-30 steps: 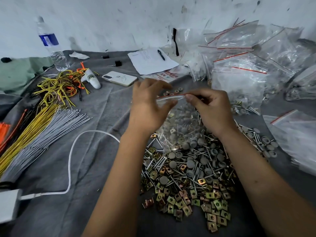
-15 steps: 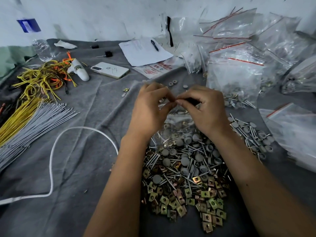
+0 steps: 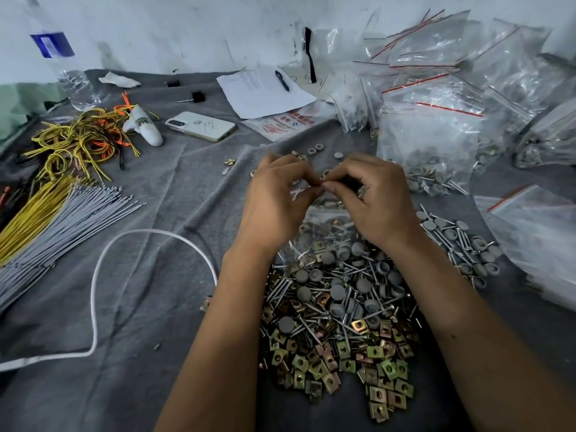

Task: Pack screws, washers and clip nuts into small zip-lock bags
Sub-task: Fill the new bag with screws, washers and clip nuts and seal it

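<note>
While it hangs below them, both hands (image 3: 324, 194) pinch the zip-lock bag (image 3: 321, 222) top.

A single head-worn wide-angle view looks forward and down from close above the fingers (image 3: 314, 179). The hardware pile (image 3: 336, 313) sits nearer the camera than the fingers; the wall (image 3: 187, 26) stands beyond them, the wire bundles (image 3: 62, 213) off to their left.

I am looking at brassy yellow-green clip nuts (image 3: 327, 366), grey washers (image 3: 338, 291), silver screws (image 3: 314, 333), a white cable (image 3: 93, 294) and yellow wires (image 3: 31, 213).
</note>
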Available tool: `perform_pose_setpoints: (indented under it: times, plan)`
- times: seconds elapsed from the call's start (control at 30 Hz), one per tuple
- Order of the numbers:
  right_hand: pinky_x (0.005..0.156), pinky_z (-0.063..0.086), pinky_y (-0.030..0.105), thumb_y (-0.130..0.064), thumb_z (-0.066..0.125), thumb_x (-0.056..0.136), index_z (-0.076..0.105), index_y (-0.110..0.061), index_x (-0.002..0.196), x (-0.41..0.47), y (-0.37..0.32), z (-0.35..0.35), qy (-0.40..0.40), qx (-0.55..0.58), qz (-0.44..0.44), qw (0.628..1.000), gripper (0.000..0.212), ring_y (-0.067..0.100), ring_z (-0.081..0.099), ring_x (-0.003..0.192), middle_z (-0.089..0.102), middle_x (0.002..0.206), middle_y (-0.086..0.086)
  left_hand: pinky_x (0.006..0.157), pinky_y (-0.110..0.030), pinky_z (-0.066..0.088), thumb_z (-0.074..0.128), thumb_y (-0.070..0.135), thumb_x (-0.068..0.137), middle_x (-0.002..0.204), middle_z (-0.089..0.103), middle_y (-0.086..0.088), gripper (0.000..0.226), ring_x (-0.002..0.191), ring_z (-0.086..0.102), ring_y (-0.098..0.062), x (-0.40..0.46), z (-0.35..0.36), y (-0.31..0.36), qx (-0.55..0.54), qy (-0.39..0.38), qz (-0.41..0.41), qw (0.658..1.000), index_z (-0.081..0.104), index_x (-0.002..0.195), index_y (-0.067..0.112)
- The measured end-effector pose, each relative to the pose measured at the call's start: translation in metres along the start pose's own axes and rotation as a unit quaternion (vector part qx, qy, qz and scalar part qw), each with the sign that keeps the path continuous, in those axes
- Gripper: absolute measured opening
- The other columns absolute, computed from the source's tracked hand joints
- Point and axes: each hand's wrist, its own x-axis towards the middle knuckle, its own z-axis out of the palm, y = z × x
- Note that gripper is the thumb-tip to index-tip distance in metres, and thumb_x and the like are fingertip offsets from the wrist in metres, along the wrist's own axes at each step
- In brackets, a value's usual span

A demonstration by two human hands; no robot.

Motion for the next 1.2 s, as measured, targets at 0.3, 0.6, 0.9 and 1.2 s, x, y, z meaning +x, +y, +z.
perform_pose_setpoints:
  times: [0.3, 0.6, 0.9, 1.2]
  plan:
    - [0.075, 0.049, 0.022, -0.008, 0.075, 0.092, 0.074, -0.005, 0.095, 0.0003, 0.0017, -0.0015, -0.031, 0.031, 0.011, 0.999, 0.004, 0.013, 0.062, 0.083, 0.066, 0.090, -0.001, 0.084, -0.027, 0.043, 0.085, 0.016, 0.082, 0.092, 0.073, 0.007, 0.009, 0.099, 0.059, -0.021, -0.0011, 0.0027, -0.0022, 0.008, 0.017, -0.005, 1.000, 0.077, 0.080, 0.013]
    - [0.075, 0.055, 0.032, -0.006, 0.075, 0.090, 0.073, -0.004, 0.094, -0.0002, 0.0026, -0.0053, -0.023, 0.036, 0.028, 0.999, 0.005, 0.018, 0.064, 0.084, 0.067, 0.091, 0.002, 0.093, -0.013, 0.033, 0.083, 0.013, 0.084, 0.105, 0.073, 0.007, 0.006, 0.111, 0.057, -0.020, -0.0023, -0.0035, -0.0018, 0.029, 0.013, -0.019, 0.999, 0.078, 0.084, 0.016]
    - [0.076, 0.051, 0.027, -0.008, 0.078, 0.087, 0.076, -0.004, 0.094, 0.0003, 0.0002, -0.0068, -0.035, 0.032, 0.022, 0.999, 0.008, 0.014, 0.064, 0.083, 0.070, 0.089, 0.001, 0.091, -0.009, 0.032, 0.085, 0.016, 0.083, 0.105, 0.073, 0.007, 0.008, 0.110, 0.058, -0.018, -0.0036, -0.0003, -0.0016, 0.017, -0.003, -0.019, 1.000, 0.079, 0.087, 0.019]
    - [0.075, 0.052, 0.026, -0.009, 0.078, 0.088, 0.076, -0.006, 0.094, -0.0009, 0.0014, -0.0072, -0.037, 0.041, 0.039, 0.998, 0.007, 0.014, 0.065, 0.084, 0.070, 0.089, 0.000, 0.088, -0.018, 0.039, 0.083, 0.016, 0.084, 0.099, 0.072, 0.008, 0.006, 0.105, 0.057, -0.018, -0.0047, 0.0019, -0.0009, 0.018, 0.000, -0.024, 1.000, 0.077, 0.086, 0.017]
